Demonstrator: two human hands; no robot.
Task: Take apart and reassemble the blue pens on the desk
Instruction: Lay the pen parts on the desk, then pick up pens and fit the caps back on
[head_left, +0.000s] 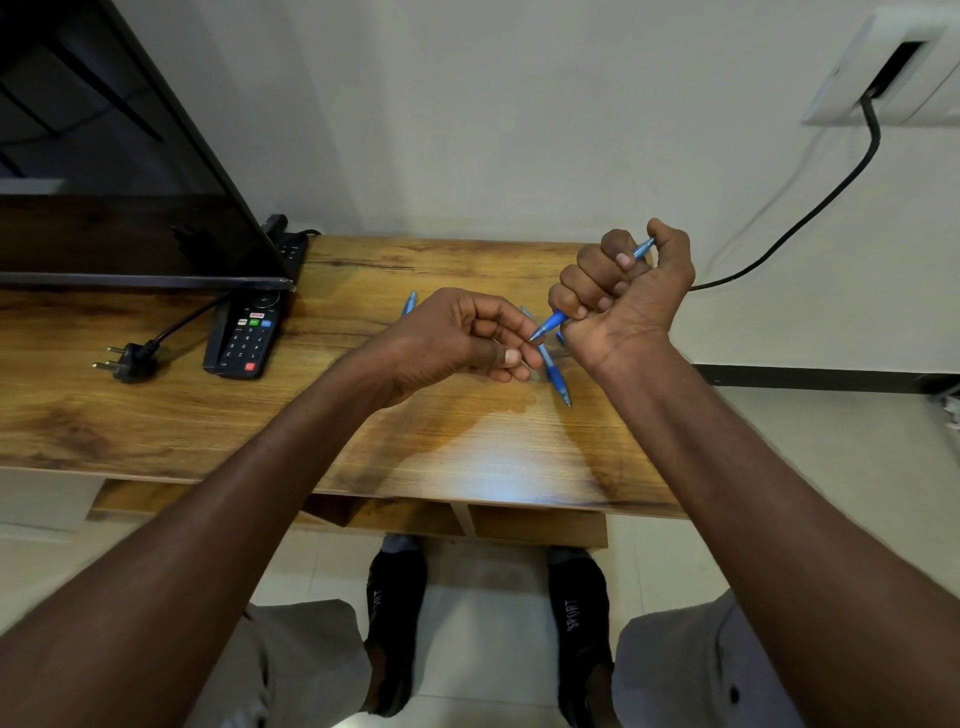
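While right hand (626, 291) grips pen (551, 322), left hand (462, 338) seemingly pinching tip

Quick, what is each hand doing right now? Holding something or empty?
Left hand: fingertips pinch the tip end of the blue pen.
Right hand: fist closed round the same pen's barrel, held above the desk.

Most of the held pen (551, 321) is hidden inside the right hand (623, 291). A second pen (410, 303) is largely covered by the left hand (457, 338). The television (104, 156) is cut off by the frame's edge.
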